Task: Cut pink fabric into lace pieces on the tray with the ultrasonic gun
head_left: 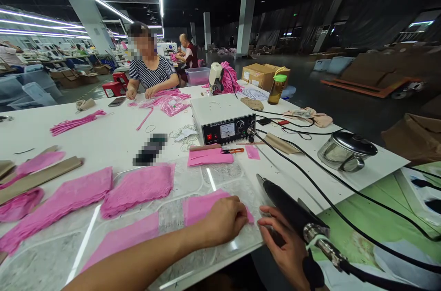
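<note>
Near the table's front edge, a pink fabric piece [200, 206] lies flat on the clear sheet. My left hand [225, 218] rests over its right part, fingers curled down at the fabric's edge. Just to the right is my right hand [284, 245], with thumb and fingertips pointing at that edge. A black, pen-shaped corded handpiece [287, 201] lies across this hand, its metal tip up and to the left; the grip on it is partly hidden. Another pink piece [127, 236] is partly under my left forearm. Two pink fabric stacks [139, 190] [69, 201] sit further left.
Beyond my hands stand a control box [223, 121] with a gauge, orange-handled thread snips [232, 150] and a lidded glass mug [344, 151]. Black cables [299, 167] cross the right side. A bottle [276, 89] stands at the back. Opposite, a person [151, 70] handles pink strips.
</note>
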The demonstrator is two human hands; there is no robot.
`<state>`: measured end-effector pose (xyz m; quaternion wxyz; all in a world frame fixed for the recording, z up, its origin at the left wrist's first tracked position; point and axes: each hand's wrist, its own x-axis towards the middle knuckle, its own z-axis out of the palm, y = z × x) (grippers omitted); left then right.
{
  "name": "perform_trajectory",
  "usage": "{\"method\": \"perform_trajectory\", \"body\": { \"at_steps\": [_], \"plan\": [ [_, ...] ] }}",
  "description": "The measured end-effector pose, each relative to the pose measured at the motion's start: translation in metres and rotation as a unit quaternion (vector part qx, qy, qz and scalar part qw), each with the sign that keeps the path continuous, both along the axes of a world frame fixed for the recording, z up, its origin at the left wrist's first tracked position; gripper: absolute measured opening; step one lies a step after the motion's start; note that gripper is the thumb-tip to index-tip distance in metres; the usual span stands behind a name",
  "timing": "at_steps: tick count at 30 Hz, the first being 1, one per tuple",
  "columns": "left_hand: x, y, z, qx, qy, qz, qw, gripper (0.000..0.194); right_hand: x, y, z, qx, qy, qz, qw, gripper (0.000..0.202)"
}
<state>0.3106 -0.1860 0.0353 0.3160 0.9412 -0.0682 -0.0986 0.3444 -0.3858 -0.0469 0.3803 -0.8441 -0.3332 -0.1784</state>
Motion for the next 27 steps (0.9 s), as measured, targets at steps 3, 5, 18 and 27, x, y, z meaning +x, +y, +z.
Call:
{"method": "perform_trajectory", "body": {
  "at_steps": [3,5,18,27],
  "plan": [
    [0.003,0.003,-0.001,-0.031,0.005,0.018,0.999,0.016,-0.001,0.002,0.001,-0.002,0.001,0.009,1.0,0.014],
    [0.004,0.004,-0.002,-0.05,0.009,0.025,0.998,0.017,-0.002,0.008,0.006,0.007,-0.003,0.02,1.0,0.013],
    [0.004,0.007,-0.003,-0.084,0.019,0.04,0.995,0.017,-0.008,0.036,0.028,0.067,0.045,-0.005,0.997,0.018],
    [0.005,0.003,-0.001,-0.09,0.034,0.051,0.994,0.009,-0.008,0.038,0.024,0.067,0.056,-0.004,0.996,0.016]
  ]
}}
